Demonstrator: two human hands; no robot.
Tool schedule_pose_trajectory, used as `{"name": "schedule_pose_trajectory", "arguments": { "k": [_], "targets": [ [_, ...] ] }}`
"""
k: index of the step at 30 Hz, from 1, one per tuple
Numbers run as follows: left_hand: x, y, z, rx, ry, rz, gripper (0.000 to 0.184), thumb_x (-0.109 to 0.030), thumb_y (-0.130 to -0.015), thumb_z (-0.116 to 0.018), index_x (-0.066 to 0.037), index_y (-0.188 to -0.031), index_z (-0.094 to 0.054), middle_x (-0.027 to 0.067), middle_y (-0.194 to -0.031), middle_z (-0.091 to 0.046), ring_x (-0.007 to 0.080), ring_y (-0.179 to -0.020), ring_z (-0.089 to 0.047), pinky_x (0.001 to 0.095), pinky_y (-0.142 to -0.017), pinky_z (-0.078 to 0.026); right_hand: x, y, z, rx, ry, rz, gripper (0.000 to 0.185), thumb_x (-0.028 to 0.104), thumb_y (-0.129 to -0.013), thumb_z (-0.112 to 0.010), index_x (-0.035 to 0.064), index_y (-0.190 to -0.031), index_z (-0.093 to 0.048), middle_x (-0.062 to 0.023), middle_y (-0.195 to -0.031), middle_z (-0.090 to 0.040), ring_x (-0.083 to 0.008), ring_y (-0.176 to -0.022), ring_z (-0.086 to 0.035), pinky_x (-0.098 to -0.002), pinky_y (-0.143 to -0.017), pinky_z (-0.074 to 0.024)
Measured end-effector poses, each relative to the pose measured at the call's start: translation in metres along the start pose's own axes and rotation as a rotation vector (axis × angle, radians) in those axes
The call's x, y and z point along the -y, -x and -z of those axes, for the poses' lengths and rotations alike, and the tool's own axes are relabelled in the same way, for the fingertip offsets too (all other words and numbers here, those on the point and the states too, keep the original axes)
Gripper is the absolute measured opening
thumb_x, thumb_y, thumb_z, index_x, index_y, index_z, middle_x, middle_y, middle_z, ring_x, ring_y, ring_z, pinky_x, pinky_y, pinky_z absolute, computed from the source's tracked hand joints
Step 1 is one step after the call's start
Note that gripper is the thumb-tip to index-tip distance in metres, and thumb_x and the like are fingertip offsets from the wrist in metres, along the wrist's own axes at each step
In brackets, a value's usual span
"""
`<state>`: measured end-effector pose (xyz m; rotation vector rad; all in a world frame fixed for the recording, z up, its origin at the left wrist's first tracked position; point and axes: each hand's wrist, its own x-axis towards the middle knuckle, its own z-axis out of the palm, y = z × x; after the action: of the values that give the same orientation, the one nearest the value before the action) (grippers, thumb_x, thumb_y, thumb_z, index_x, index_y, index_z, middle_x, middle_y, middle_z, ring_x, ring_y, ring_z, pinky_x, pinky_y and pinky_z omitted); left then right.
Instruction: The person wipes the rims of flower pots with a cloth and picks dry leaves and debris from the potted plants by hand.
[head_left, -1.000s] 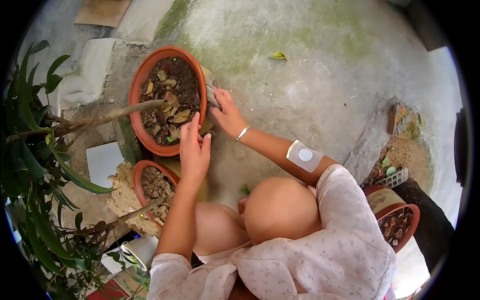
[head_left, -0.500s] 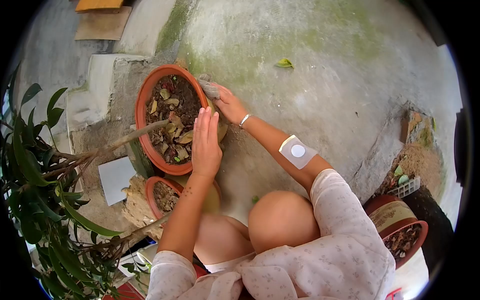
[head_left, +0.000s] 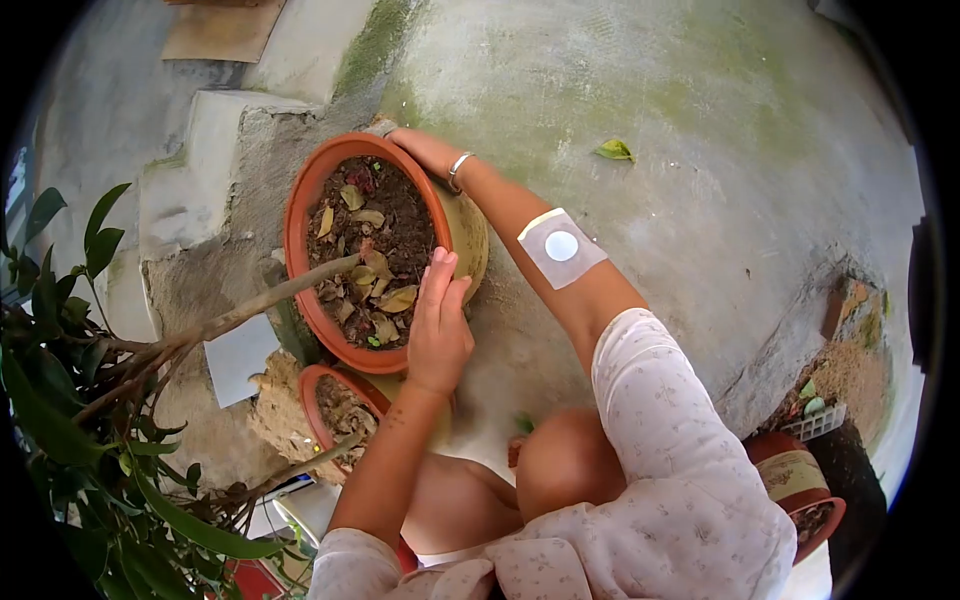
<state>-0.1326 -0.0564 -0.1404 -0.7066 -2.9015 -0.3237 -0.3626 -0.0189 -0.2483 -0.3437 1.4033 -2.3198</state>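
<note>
A large orange-brown plant pot (head_left: 437, 205) stands before me, with dark soil and dry leaves inside and a woody stem (head_left: 250, 310) leaning out to the left. Against its near right rim lies my left hand (head_left: 440, 335), fingers stretched out and close together, holding nothing. Reaching around the far side, my right hand (head_left: 425, 152) presses at the pot's outer wall. A bit of grey cloth (head_left: 382, 127) shows by its fingertips; the rest of the cloth and most of those fingers are hidden behind the rim.
A smaller orange pot (head_left: 312, 400) stands just below the large one. Leafy branches (head_left: 90, 440) fill the lower left. Concrete steps (head_left: 215, 170) rise at left. Another pot (head_left: 790, 465) sits at lower right, and a fallen leaf (head_left: 614, 150) lies on the concrete floor.
My right hand has slid with the grey cloth farther round the pot's far side, up and left. My left hand stays by the rim. The whole view has shifted slightly.
</note>
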Motion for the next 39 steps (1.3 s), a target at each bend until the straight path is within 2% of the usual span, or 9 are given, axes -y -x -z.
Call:
{"name": "schedule_pose_trajectory", "arguments": {
  "k": [7, 11, 13, 17, 20, 26, 30, 32, 39],
  "targets": [
    [0.0, -0.002, 0.004, -0.012, 0.017, -0.037, 0.036, 0.015, -0.076, -0.046, 0.003, -0.109, -0.05, 0.0182, -0.128, -0.045, 0.0356, -0.125, -0.042, 0.0447, -0.105, -0.038, -0.055, -0.024, 0.017, 0.044, 0.468, -0.147, 0.045, 0.036, -0.084, -0.04, 0.0013, -0.104, -0.061, -0.022, -0.115, -0.058, -0.0372, -0.093, -0.056, -0.0389, -0.086, -0.0397],
    [0.002, 0.0, 0.002, -0.039, 0.019, -0.069, 0.03, 0.012, -0.081, -0.046, 0.002, -0.109, -0.051, 0.0178, -0.128, -0.045, 0.0357, -0.125, -0.041, 0.0459, -0.105, -0.037, -0.074, 0.057, 0.019, -0.139, 0.601, -0.132, 0.05, 0.038, -0.09, -0.034, -0.0019, -0.109, -0.056, -0.0221, -0.119, -0.056, -0.033, -0.106, -0.054, -0.0399, -0.091, -0.0375],
    [0.002, 0.0, 0.001, -0.06, 0.028, -0.085, 0.029, 0.011, -0.082, -0.046, 0.002, -0.109, -0.05, 0.018, -0.127, -0.044, 0.0366, -0.125, -0.042, 0.0467, -0.105, -0.035, -0.061, 0.103, -0.001, -0.503, 0.282, -0.3, 0.051, 0.039, -0.089, -0.035, -0.0023, -0.112, -0.053, -0.0278, -0.117, -0.052, -0.0429, -0.107, -0.048, -0.0415, -0.094, -0.0361],
    [0.001, 0.001, 0.005, -0.076, 0.075, -0.101, 0.028, 0.007, -0.082, -0.048, 0.002, -0.11, -0.049, 0.0183, -0.127, -0.044, 0.0378, -0.125, -0.041, 0.0467, -0.105, -0.035, -0.069, 0.169, -0.041, -0.501, 0.202, -0.291, 0.051, 0.038, -0.09, -0.037, -0.0053, -0.112, -0.052, -0.032, -0.116, -0.051, -0.0431, -0.114, -0.046, -0.0409, -0.099, -0.0329],
    [-0.005, 0.002, 0.015, -0.096, 0.111, -0.085, 0.026, 0.0, -0.083, -0.051, 0.001, -0.109, -0.054, 0.0149, -0.127, -0.047, 0.0337, -0.124, -0.043, 0.0444, -0.103, -0.038, -0.096, 0.192, -0.058, -0.269, 0.297, -0.18, 0.049, 0.035, -0.088, -0.045, -0.0065, -0.114, -0.051, -0.0321, -0.114, -0.054, -0.042, -0.112, -0.05, -0.0398, -0.099, -0.0351],
    [-0.009, 0.04, 0.057, -0.339, 0.395, 0.12, 0.019, -0.004, -0.086, -0.052, -0.003, -0.105, -0.056, 0.0137, -0.116, -0.054, 0.0288, -0.107, -0.053, 0.0368, -0.092, -0.043, -0.006, 0.212, -0.053, -0.607, 0.371, -0.282, 0.056, 0.019, -0.071, -0.073, -0.0058, -0.115, -0.049, -0.027, -0.106, -0.06, -0.0374, -0.102, -0.059, -0.0386, -0.083, -0.0486],
    [0.004, 0.097, 0.066, -0.407, 0.78, 0.417, 0.011, 0.001, -0.088, -0.05, -0.002, -0.097, -0.056, 0.0059, -0.101, -0.055, 0.0124, -0.088, -0.055, 0.0249, -0.077, -0.045, 0.01, 0.216, -0.082, -0.412, 0.782, -0.431, 0.057, 0.014, -0.068, -0.077, -0.005, -0.113, -0.049, -0.0219, -0.105, -0.062, -0.0323, -0.097, -0.062, -0.041, -0.08, -0.0499],
    [0.01, 0.121, 0.063, -0.379, 0.913, 0.53, 0.011, 0.002, -0.089, -0.049, -0.001, -0.097, -0.056, 0.0051, -0.101, -0.056, 0.0115, -0.09, -0.055, 0.0249, -0.08, -0.045, 0.022, 0.239, -0.096, -0.094, 0.365, -0.613, 0.048, 0.016, -0.074, -0.073, -0.0027, -0.111, -0.05, -0.0148, -0.101, -0.063, -0.0278, -0.093, -0.063, -0.0449, -0.077, -0.0508],
    [-0.006, 0.145, 0.06, 0.132, 1.352, 1.05, 0.047, -0.021, -0.09, -0.059, -0.005, -0.128, -0.036, 0.0106, -0.121, -0.047, 0.0206, -0.111, -0.049, 0.0385, -0.094, -0.04, 0.031, 0.243, -0.121, -0.019, -0.41, -0.711, 0.023, 0.004, -0.085, -0.055, -0.0002, -0.107, -0.053, -0.0116, -0.102, -0.059, -0.0227, -0.089, -0.059, -0.0357, -0.083, -0.0479]
  ]
}}
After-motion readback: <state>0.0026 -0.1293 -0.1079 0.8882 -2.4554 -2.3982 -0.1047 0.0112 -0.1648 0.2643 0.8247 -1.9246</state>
